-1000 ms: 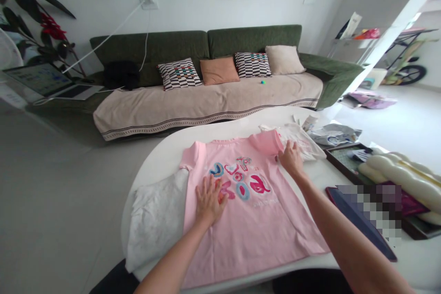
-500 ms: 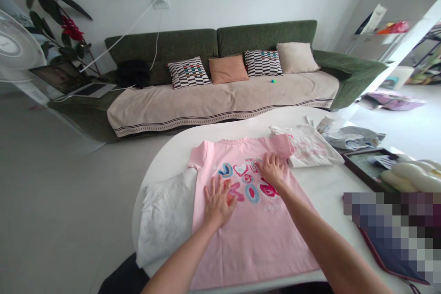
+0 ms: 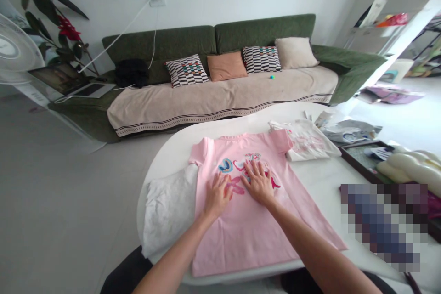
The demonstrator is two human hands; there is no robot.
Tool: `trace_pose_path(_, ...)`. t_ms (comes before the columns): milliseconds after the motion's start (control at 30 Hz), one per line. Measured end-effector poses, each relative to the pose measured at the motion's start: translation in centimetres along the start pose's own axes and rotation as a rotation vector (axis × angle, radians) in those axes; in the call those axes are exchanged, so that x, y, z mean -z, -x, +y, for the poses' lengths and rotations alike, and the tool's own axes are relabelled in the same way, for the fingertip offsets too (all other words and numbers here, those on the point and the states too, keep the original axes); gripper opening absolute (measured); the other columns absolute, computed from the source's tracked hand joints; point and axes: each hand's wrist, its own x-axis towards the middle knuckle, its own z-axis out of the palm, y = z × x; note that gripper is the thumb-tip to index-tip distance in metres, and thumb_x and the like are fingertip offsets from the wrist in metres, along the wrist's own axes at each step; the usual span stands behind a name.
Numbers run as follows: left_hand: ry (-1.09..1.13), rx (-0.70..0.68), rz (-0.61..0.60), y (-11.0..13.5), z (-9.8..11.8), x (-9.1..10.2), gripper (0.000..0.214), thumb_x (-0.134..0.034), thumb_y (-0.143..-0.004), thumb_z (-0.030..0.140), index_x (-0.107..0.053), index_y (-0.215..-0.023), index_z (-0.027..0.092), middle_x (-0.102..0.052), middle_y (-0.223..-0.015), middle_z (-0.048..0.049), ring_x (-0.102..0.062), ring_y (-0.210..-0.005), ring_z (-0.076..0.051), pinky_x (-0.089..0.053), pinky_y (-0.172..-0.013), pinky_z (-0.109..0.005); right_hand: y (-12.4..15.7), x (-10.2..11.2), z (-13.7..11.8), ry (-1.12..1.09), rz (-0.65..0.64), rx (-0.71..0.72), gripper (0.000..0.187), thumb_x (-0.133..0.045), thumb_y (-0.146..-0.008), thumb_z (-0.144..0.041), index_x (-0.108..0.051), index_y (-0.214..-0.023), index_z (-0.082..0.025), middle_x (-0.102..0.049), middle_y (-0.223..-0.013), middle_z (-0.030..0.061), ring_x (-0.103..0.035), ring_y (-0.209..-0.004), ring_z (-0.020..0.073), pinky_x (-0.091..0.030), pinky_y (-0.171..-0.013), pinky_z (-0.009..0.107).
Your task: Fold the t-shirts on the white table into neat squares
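Observation:
A pink short-sleeved T-shirt [image 3: 248, 234] with a colourful printed design lies spread on the white table [image 3: 168, 151], its neckline away from me. My left hand [image 3: 217, 195] rests flat on the left part of the print, fingers spread. Over the middle of the print lies my right hand [image 3: 258, 183], also flat with its fingers apart, hiding some of the design. A crumpled pale grey cloth [image 3: 168, 211] sits by the shirt's left side, partly under it. Beyond the right sleeve is a folded white garment with pink print [image 3: 312, 142].
Right of the shirt are a crinkled plastic bag [image 3: 354, 132], a dark-edged tray [image 3: 358, 165] holding a cream puffy item [image 3: 409, 165], and a blurred-out dark item [image 3: 379, 225]. Behind the table stands a green sofa [image 3: 161, 50] with cushions. A fan [image 3: 17, 50] is at left.
My right hand has slid left and towards me, from near the right sleeve to the middle of the print. The shirt's lower right corner now spreads further right. My left hand stays nearly in place.

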Motion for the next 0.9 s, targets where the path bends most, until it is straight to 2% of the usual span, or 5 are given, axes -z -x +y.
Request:
trace_pose_path(133,-0.071,0.148,0.176,1.9,-4.3,2.0,0.048,-0.023,-0.090,0.030,-0.028,-0.137,0.023,-0.030,-0.142,-0.0058,-0.013,-0.134,-0.023,-0.017,-0.104,-0.049,0.0,0.2,-0.2,-0.014,0.009,-0.004,0.058,-0.025,-0.086,-0.055,-0.022,-0.138,-0.030,-0.017,-0.146,0.0060,-0.007,-0.133,0.0308,-0.010,-0.099,0.056)
trace_pose_path(333,-0.247,0.410,0.008,3.2,-13.0,2.5,0.057,-0.028,-0.087,0.049,-0.026,-0.138,0.025,-0.024,-0.144,-0.0103,-0.016,-0.132,-0.030,-0.018,-0.101,-0.056,0.0,-0.1,-0.1,-0.053,0.024,-0.008,0.058,-0.026,-0.086,-0.056,-0.024,-0.138,-0.031,-0.019,-0.146,0.0051,-0.009,-0.132,0.0302,-0.009,-0.100,0.055)
trace_pose_path(467,-0.248,0.485,0.000,1.4,-15.8,3.6,0.058,-0.026,-0.087,0.050,-0.026,-0.137,0.023,-0.025,-0.143,-0.0131,-0.019,-0.131,-0.032,-0.020,-0.098,-0.058,-0.1,-0.1,-0.1,-0.069,0.029,-0.013,0.058,-0.025,-0.086,-0.056,-0.025,-0.137,-0.030,-0.020,-0.145,0.0050,-0.009,-0.132,0.0299,-0.008,-0.100,0.055)
trace_pose_path(733,-0.073,0.143,0.136,-10.5,-13.6,3.9,0.050,-0.034,-0.084,0.024,-0.033,-0.132,0.017,-0.030,-0.140,-0.0105,-0.022,-0.130,-0.023,-0.029,-0.100,-0.042,-0.1,0.5,-0.2,-0.085,-0.005,-0.026,0.058,-0.026,-0.086,-0.057,-0.023,-0.138,-0.031,-0.019,-0.146,0.0045,-0.008,-0.133,0.0297,-0.008,-0.101,0.054)
trace_pose_path(900,0.087,0.253,-0.016,-17.9,-15.1,3.2,0.047,-0.048,-0.068,0.018,-0.050,-0.115,0.013,-0.053,-0.116,-0.0114,-0.043,-0.114,-0.026,-0.033,-0.095,-0.036,-0.3,0.7,-0.2,-0.081,-0.027,-0.025,0.058,-0.024,-0.086,-0.057,-0.022,-0.138,-0.031,-0.017,-0.146,0.0041,-0.006,-0.133,0.0291,-0.008,-0.101,0.054)
